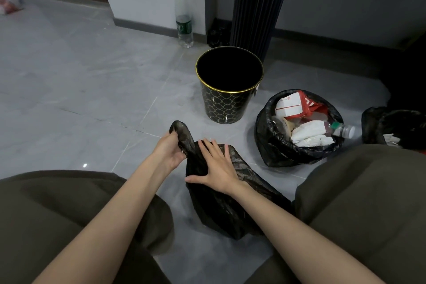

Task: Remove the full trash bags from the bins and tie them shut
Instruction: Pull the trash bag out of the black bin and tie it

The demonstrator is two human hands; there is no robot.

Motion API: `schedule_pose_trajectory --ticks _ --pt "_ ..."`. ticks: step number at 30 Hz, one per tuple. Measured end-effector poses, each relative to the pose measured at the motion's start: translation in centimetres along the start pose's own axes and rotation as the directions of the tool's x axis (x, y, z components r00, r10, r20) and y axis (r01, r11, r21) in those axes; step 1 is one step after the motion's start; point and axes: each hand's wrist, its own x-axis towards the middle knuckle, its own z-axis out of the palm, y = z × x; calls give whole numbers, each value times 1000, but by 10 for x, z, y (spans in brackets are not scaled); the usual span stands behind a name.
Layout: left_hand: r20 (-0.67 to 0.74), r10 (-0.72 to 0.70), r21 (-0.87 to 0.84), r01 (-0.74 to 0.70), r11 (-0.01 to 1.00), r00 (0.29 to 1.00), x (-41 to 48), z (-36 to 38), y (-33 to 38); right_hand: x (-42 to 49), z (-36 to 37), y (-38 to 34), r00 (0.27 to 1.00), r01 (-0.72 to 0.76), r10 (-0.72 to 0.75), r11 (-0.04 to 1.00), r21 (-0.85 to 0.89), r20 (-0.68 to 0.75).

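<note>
A black trash bag (221,205) lies on the grey floor between my knees. My left hand (169,151) grips its gathered top, which sticks up as a twisted loop. My right hand (217,166) lies flat on the bag with fingers spread, pressing it down. A black bin with a gold rim and gold pattern (229,85) stands beyond, with no bag inside. To its right sits an open black trash bag (297,129) full of cartons, paper and a plastic bottle. Another black bag (391,125) shows at the right edge, partly hidden by my knee.
A tall clear plastic bottle (184,15) stands by the wall corner. A dark ribbed radiator column (258,7) rises behind the bin, with a small crumpled black bag (217,36) at its foot. My knees in dark trousers fill both lower corners.
</note>
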Motion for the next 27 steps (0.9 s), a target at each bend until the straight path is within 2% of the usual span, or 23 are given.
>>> schedule_pose_trajectory --ticks 3,8,12,15,17,18,19,20,21,22,23,24,25,26,27 --pt "36 -63 -5 64 998 997 0 0 1 5 3 -4 999 -4 3 1000 -5 -50" --pt "52 -150 -41 152 988 987 -12 10 1 8 6 -5 977 -109 100 993 -42 -186" --pt "94 -172 -109 182 977 980 -18 13 7 8 5 -1 970 -140 131 990 -32 -203" --pt "59 -83 20 82 996 995 -21 12 11 6 0 7 988 -87 72 991 -106 -138" --pt "39 27 208 -35 977 999 -24 9 13 4 -4 9 994 -50 37 991 -122 -104" --pt "47 104 337 -113 935 994 -26 7 14 3 -5 9 995 -40 28 991 -126 -94" --pt "67 207 485 -213 848 976 -27 5 16 2 -6 9 996 -37 27 991 -129 -84" --pt "121 338 629 -336 701 933 -28 3 17 2 -7 10 997 -41 31 990 -132 -76" --pt "235 450 749 -456 481 861 -31 1 19 1 -7 11 997 -47 38 989 -138 -66" --pt "405 493 818 -546 181 770 -34 0 19 1 -8 12 997 -52 45 988 -148 -55" --pt "582 434 802 -574 -168 687 -36 0 17 1 -8 12 998 -55 48 986 -158 -47" --pt "699 311 699 -526 -484 644 -36 -2 10 1 -8 13 998 -55 48 985 -165 -44" --pt "757 191 546 -444 -711 625 -39 -2 3 2 -7 13 998 -52 46 985 -165 -42" --pt "781 96 402 -378 -834 618 -37 -6 -5 2 -7 13 998 -47 40 986 -163 -41" --pt "771 24 297 -327 -897 636 -35 -11 -13 2 -6 13 999 -39 33 986 -160 -39"
